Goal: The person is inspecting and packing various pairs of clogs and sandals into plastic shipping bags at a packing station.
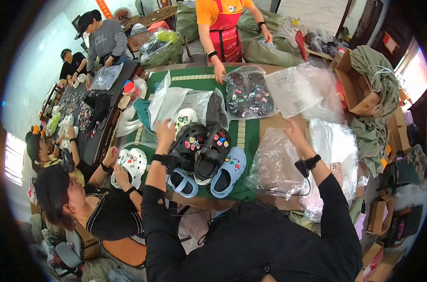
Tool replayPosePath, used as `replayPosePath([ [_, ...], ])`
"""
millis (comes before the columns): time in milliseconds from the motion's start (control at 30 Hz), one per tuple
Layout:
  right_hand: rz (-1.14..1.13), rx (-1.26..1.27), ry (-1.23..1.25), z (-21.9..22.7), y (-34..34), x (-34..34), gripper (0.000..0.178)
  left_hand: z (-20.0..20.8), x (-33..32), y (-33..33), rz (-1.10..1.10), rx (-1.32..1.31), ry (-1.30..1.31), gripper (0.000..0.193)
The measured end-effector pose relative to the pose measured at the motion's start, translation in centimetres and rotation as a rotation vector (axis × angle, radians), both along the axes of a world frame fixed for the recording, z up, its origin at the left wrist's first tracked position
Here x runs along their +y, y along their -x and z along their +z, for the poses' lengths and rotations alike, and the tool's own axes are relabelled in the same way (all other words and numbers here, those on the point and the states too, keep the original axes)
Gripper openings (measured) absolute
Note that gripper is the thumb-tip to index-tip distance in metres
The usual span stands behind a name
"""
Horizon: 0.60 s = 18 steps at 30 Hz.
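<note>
A pair of black clogs [194,144] with colourful charms lies on the green table in front of me, on top of blue clogs [230,172]. My left hand [165,133] is beside the left black clog, near a white clog [185,117] and a translucent plastic bag [187,99]; its fingers are apart and I see nothing held. Over to the right, my right hand [294,133] is above clear plastic bags [275,157], its fingers partly stretched out and nothing visible in them. Beyond the clogs lies a bagged dark pair of clogs [249,94].
A co-worker at my left handles a white clog [132,163]. Across the table stands a person in a red apron [224,40]. Flat plastic bags [298,91] cover the table's right side, beside a cardboard box [359,89]. A cable [288,193] hangs from my right wrist.
</note>
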State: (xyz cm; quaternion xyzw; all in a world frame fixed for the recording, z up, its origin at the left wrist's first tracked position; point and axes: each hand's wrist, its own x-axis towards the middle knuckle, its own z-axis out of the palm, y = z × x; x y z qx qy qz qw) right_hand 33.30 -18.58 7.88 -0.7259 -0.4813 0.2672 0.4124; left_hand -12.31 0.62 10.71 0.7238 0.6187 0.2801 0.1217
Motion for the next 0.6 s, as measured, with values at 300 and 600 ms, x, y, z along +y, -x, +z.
replayPosePath([
  [300, 0.122, 0.241, 0.249, -0.7, 7.7, -9.7, 0.043, -0.9, 8.9, 3.8, 0.102, 0.608, 0.21, 0.044],
  [600, 0.105, 0.223, 0.205, -2.3, 7.2, -11.0, 0.052, 2.5, 8.8, -5.1, -0.245, -0.306, -0.263, 0.042],
])
